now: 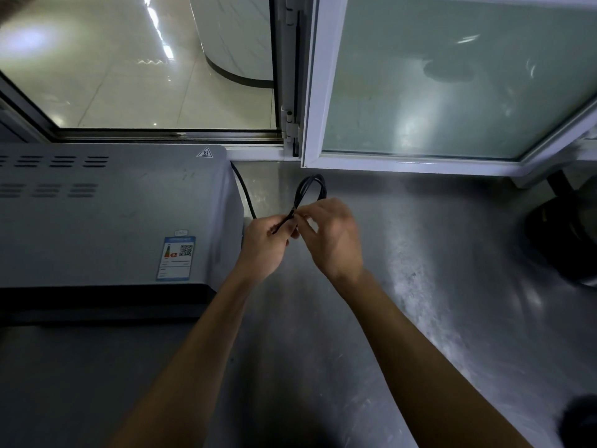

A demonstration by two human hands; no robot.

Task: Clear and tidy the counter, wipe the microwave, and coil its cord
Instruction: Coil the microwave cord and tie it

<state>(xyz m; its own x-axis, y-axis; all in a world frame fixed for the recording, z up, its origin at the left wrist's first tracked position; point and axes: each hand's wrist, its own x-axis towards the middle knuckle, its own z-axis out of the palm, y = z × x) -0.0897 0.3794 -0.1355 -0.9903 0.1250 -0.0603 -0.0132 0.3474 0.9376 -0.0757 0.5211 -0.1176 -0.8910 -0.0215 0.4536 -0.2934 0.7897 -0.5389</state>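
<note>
The grey microwave (113,215) stands at the left on the steel counter (436,270). Its black cord (311,187) leaves the microwave's back right corner and is gathered into a small loop above my hands. My left hand (263,245) grips the bunched strands just right of the microwave. My right hand (332,234) pinches the same bundle from the right, fingers curled round it. The plug is not visible.
An open white-framed window (436,92) swings in over the counter's back edge. A dark round object (562,240) sits at the right edge, and another dark shape (581,421) at the lower right corner. A blue energy label (176,258) is on the microwave's top.
</note>
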